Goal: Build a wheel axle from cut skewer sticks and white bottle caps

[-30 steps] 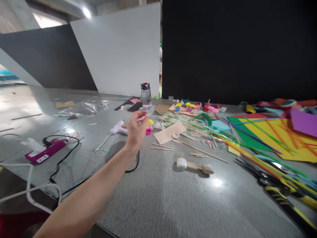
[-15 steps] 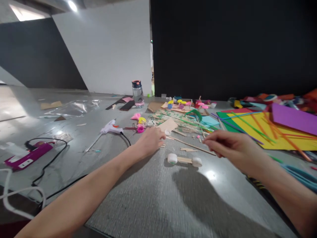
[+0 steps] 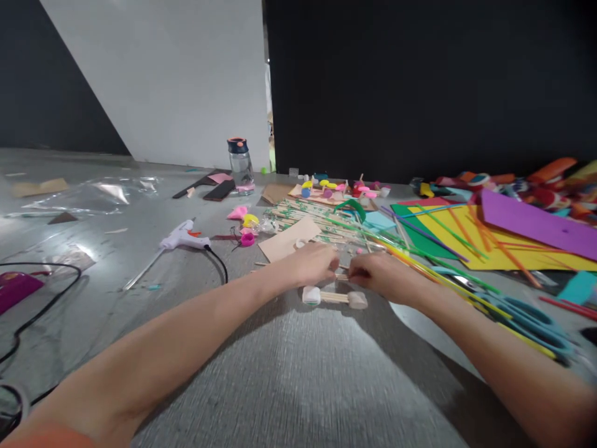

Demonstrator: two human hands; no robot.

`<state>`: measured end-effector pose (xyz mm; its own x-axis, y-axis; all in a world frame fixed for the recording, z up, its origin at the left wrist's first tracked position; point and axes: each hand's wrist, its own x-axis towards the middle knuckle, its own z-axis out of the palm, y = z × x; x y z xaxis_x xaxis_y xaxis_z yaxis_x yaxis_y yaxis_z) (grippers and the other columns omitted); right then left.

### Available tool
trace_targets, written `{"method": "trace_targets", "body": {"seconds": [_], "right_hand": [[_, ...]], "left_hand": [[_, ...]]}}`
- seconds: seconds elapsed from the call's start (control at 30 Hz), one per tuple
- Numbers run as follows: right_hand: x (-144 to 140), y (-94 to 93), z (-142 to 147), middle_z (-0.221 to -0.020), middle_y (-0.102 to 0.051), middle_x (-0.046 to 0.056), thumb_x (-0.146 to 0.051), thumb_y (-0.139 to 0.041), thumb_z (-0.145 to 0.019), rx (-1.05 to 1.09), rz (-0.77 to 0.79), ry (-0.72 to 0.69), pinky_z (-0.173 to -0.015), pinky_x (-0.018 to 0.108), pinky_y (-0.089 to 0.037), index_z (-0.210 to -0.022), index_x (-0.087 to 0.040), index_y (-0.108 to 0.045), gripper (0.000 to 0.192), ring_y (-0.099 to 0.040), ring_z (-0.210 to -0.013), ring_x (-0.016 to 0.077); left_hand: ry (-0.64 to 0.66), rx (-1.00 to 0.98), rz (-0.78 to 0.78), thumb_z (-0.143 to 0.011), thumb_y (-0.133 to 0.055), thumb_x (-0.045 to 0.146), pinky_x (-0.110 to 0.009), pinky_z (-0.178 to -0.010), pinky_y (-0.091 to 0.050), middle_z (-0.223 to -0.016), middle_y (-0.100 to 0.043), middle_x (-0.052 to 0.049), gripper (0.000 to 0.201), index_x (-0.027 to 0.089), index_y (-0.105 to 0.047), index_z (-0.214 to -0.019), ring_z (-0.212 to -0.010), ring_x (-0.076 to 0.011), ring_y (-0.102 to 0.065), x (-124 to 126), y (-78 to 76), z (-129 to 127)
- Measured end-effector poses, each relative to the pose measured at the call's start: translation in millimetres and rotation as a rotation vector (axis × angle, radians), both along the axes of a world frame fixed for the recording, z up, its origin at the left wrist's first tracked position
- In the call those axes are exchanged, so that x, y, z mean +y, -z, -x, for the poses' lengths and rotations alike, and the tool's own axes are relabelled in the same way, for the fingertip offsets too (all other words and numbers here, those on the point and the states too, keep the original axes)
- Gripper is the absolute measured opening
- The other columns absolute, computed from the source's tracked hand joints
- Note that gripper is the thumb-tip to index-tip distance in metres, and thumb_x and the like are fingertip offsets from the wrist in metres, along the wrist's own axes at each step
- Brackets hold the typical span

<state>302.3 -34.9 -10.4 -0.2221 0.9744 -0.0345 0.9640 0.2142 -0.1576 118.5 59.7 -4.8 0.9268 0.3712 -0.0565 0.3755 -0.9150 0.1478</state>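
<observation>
I have both hands meeting over the counter (image 3: 298, 386): left hand (image 3: 311, 266) and right hand (image 3: 377, 279) with fingers pinched nearly closed on thin wooden sticks (image 3: 342, 272). Just below the fingers lies the finished-looking two-wheel axle (image 3: 334, 297); more assembly seems left.

surface: grey table (image 3: 298, 386) | just below hands: stick axle with two white caps (image 3: 334, 297) | left of hands: glue gun (image 3: 183, 236) | beyond: cardboard piece (image 3: 289, 239), water bottle (image 3: 239, 164) | right: yellow sheet (image 3: 508, 249), scissors (image 3: 527, 314)
</observation>
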Motion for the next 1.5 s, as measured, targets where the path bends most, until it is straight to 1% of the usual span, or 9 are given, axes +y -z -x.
{"method": "trace_targets", "body": {"seconds": [0.3,0.47,0.63,0.83,0.97,1.13,1.27,1.4,1.5], "right_hand": [[-5.7,4.7,4.3,-0.076,-0.062,-0.001,-0.029,-0.065,-0.097,-0.041,-0.027,0.007,-0.072,0.03,-0.051,-0.084,-0.015,-0.065,0.019,-0.058,-0.07,0.0135],[-2.8,7.4,1.6,-0.083,-0.063,0.001,-0.028,-0.064,-0.097,-0.039,-0.085,0.017,-0.078,0.033,-0.052,-0.086,-0.015,-0.064,0.017,-0.061,-0.078,0.0153],[-1.3,7.8,1.3,-0.078,-0.063,0.0,-0.029,-0.066,-0.097,0.026,-0.101,0.018,-0.075,0.032,-0.052,-0.084,-0.015,-0.064,0.019,-0.06,-0.073,0.0143],[-3.8,2.6,1.0,-0.078,-0.064,-0.001,-0.023,-0.067,-0.095,0.229,-0.106,-0.019,-0.074,0.031,-0.051,-0.086,-0.015,-0.067,0.012,-0.06,-0.071,0.0136],[-2.7,3.5,-0.1,-0.076,-0.062,-0.002,-0.023,-0.066,-0.094,0.431,-0.14,0.019,-0.067,0.028,-0.049,-0.086,-0.015,-0.065,0.011,-0.058,-0.068,0.013],[0.5,8.3,2.2,-0.075,-0.06,-0.002,-0.029,-0.063,-0.094,0.71,-0.145,0.071,-0.056,0.024,-0.045,-0.099,-0.015,-0.06,0.015,-0.055,-0.06,0.0115],[-2.0,1.9,5.0,-0.065,-0.059,-0.001,-0.037,-0.063,-0.091,0.847,-0.095,0.093,-0.052,0.024,-0.042,-0.086,-0.016,-0.062,0.021,-0.054,-0.056,0.0119],[-5.3,-6.2,9.2,-0.063,-0.061,0.0,-0.04,-0.067,-0.085,0.932,-0.105,0.123,-0.051,0.025,-0.04,-0.08,-0.018,-0.063,0.023,-0.053,-0.055,0.0127],[-6.5,-9.3,12.6,-0.07,-0.065,0.002,-0.043,-0.067,-0.085,0.993,-0.133,0.128,-0.052,0.026,-0.042,-0.084,-0.019,-0.063,0.025,-0.054,-0.058,0.0131]], "left_hand": [[-0.009,0.11,0.012,-0.096,-0.064,0.033,-0.043,-0.088,-0.057,-0.114,-0.068,-0.009,0.026,0.014,-0.066,-0.113,-0.1,-0.0219,-0.067,-10.4,-9.8,-17.1],[-0.019,0.089,0.036,-0.098,-0.062,0.033,-0.042,-0.088,-0.057,-0.111,-0.069,-0.008,0.021,0.015,-0.067,-0.109,-0.098,-0.0205,-0.068,-5.8,-7.8,-16.7],[-0.042,0.103,0.068,-0.098,-0.062,0.033,-0.042,-0.088,-0.057,-0.113,-0.068,-0.008,0.022,0.016,-0.066,-0.111,-0.1,-0.0211,-0.067,-5.6,-10.6,-14.1],[-0.131,0.1,0.162,-0.098,-0.061,0.034,-0.042,-0.089,-0.057,-0.122,-0.066,-0.009,0.027,0.018,-0.064,-0.119,-0.103,-0.022,-0.066,-8.8,-22.1,-10.4],[-0.166,0.02,0.297,-0.099,-0.06,0.035,-0.04,-0.085,-0.059,-0.117,-0.067,-0.009,0.026,0.017,-0.065,-0.117,-0.097,-0.0204,-0.067,-3.3,-25.8,-2.7],[-0.098,-0.136,0.521,-0.098,-0.06,0.029,-0.031,-0.07,-0.057,-0.086,-0.069,-0.003,0.018,0.013,-0.067,-0.092,-0.074,-0.0143,-0.066,-3.3,-21.2,1.6],[-0.068,-0.29,0.628,-0.091,-0.051,0.013,-0.025,-0.061,-0.048,-0.071,-0.069,-0.002,0.026,0.017,-0.066,-0.07,-0.064,-0.0124,-0.062,-6.4,-15.9,0.6],[-0.044,-0.351,0.689,-0.087,-0.053,0.018,-0.026,-0.061,-0.047,-0.068,-0.069,-0.003,0.024,0.018,-0.07,-0.07,-0.063,-0.0142,-0.063,-3.9,-13.9,0.1],[-0.021,-0.392,0.69,-0.085,-0.058,0.023,-0.027,-0.064,-0.048,-0.071,-0.069,-0.003,0.02,0.018,-0.075,-0.077,-0.068,-0.0162,-0.064,-2.1,-14.1,0.4]]}}
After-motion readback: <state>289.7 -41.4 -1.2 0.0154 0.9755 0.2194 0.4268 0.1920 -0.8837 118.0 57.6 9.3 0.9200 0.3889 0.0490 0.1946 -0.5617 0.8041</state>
